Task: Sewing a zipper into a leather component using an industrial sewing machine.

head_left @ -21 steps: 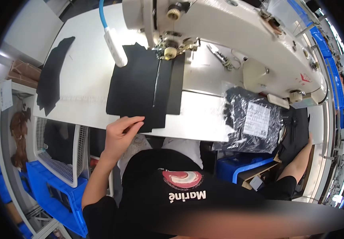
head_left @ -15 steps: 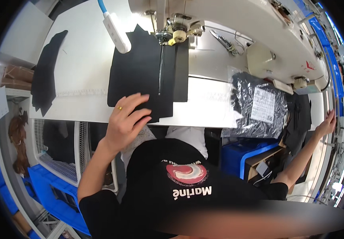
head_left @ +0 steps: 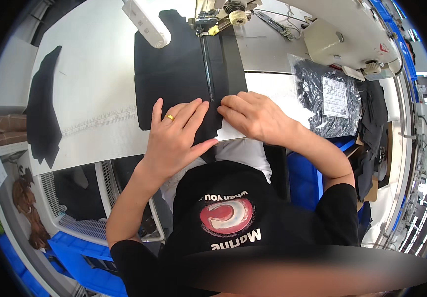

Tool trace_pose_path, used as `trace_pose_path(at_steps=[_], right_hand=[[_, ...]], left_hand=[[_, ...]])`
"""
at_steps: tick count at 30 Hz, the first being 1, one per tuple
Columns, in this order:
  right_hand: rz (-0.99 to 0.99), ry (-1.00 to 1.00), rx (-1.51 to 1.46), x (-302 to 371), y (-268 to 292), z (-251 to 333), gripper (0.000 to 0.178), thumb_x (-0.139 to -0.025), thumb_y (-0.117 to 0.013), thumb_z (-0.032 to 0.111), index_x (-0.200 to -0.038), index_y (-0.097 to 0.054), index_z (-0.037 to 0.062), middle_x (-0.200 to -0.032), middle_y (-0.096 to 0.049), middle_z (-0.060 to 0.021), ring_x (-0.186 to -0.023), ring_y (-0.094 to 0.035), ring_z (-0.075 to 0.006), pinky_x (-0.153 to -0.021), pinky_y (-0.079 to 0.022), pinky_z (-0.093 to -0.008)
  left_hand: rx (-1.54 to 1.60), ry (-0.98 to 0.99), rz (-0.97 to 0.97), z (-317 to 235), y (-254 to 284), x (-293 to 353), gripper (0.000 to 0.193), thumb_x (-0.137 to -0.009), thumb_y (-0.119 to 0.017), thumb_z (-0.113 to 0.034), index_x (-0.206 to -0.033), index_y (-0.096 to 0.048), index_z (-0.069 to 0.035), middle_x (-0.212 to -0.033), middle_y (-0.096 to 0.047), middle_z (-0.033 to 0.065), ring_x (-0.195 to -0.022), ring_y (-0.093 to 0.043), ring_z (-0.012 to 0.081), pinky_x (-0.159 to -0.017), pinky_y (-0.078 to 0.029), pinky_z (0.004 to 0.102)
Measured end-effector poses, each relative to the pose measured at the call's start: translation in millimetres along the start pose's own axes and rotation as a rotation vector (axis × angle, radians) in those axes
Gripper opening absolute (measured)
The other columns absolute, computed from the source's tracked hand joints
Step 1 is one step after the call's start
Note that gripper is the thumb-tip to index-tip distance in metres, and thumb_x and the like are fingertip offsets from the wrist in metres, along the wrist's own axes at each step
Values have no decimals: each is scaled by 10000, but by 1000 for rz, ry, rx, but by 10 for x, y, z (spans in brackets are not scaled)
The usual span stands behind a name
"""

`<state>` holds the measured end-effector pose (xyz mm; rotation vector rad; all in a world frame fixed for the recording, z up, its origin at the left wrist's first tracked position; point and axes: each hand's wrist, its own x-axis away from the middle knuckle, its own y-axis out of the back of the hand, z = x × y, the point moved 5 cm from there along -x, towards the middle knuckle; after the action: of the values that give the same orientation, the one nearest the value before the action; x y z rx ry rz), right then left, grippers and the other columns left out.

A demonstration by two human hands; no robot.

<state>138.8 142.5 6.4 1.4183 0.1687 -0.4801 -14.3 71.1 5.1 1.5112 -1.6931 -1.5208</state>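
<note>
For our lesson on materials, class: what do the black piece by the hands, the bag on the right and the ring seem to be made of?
Black piece: probably cloth, matt; its surface scarcely shines.
Bag: apparently clear plastic film, glossy; crinkles catch bright highlights.
Ring: likely polished metal; it gleams yellow. Solid gold or plating, I cannot tell.

A smooth white counter stands beside a flat pale-grey panel; bright white lights shine at far right.

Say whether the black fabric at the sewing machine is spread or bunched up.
Spread: the black fabric lies broad and flat on the white table, left hand on its near part.
</note>
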Motion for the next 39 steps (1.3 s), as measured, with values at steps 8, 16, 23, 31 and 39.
trace_pose_path(at_steps=[8, 16, 23, 31, 39], right_hand=[[-340, -201, -306, -86, 556, -7, 222, -714, -779, 64, -883, -641, 26, -904, -624, -98, -688, -620, -228, -575, -514, -321], [-113, -37, 1, -104, 42, 83, 238, -722, -603, 77, -929, -635, -35, -994, -634, -115, -895, -631, -250, -715, -559, -329], [-85, -256, -306, -248, 6, -221, 190, -760, -688, -15, -947, -660, 3, -949, -665, -105, -834, -650, -265, -703, -547, -346], [-207, -110, -211, -198, 12, -61, 182, -726, -707, -23, -901, -657, -19, -964, -682, -133, -834, -680, -264, -709, -562, -358], [-243, -21, -91, -96, -3, -29, 182, -689, -673, 22, -865, -678, -24, -935, -697, -128, -857, -702, -259, -735, -590, -327]], left_hand=[[-70, 51, -186, 47, 24, -134, 325, -773, -649, -4, -1089, -671, -72, -975, -666, 6, -826, -621, 177, -1026, -330, 551], [93, 103, -153, 229, 387, -407, 234, -777, -673, -42, -1008, -664, -80, -843, -671, 33, -818, -630, 222, -1019, -352, 515], [13, 67, -182, 255, 736, -571, 211, -847, -619, -18, -1044, -682, -65, -868, -683, 55, -784, -639, 196, -1106, -266, 464], [37, 54, -186, 281, 745, -621, 202, -845, -629, -19, -1031, -690, -70, -851, -685, 40, -797, -640, 177, -1111, -261, 455], [37, 62, -184, 261, 771, -642, 195, -840, -637, -25, -1016, -698, -84, -867, -692, 29, -816, -646, 178, -1107, -266, 458]])
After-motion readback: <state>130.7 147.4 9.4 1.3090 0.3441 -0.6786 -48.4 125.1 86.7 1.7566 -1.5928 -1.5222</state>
